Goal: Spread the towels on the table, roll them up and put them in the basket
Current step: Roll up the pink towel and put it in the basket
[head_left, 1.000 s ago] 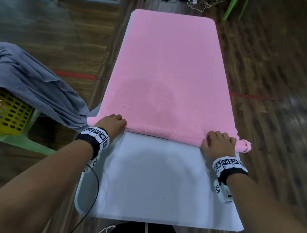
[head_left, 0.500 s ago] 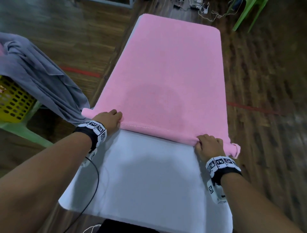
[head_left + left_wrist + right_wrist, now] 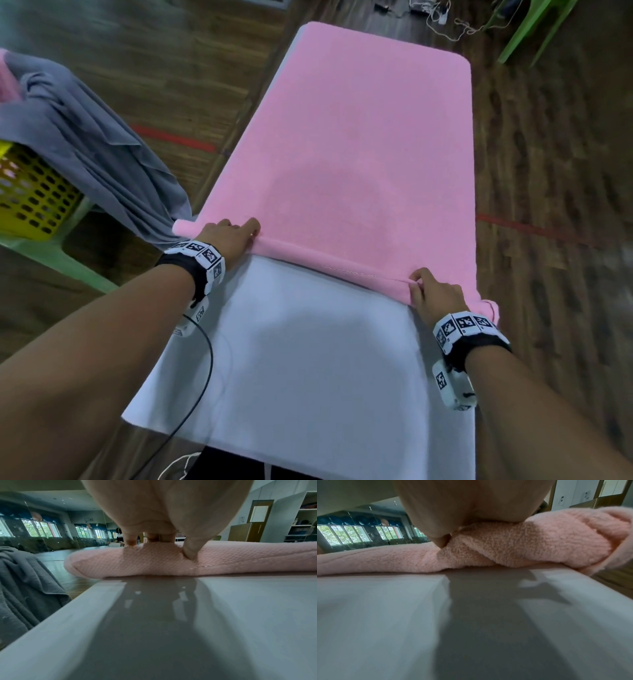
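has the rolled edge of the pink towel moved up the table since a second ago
Yes. The rolled edge has crept away from the person, baring more of the white table on the near side, with both hands riding along.

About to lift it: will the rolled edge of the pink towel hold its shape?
Probably not. The pink towel looks soft: its roll dents under the left hand. The end past the right hand droops off the table, so it likely sags and unrolls.

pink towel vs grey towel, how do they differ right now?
The pink towel lies spread flat on the table, near edge rolled; the grey towel hangs crumpled over the yellow basket. The left hand and right hand hold the pink towel; nothing holds the grey towel. Both are plain-coloured.
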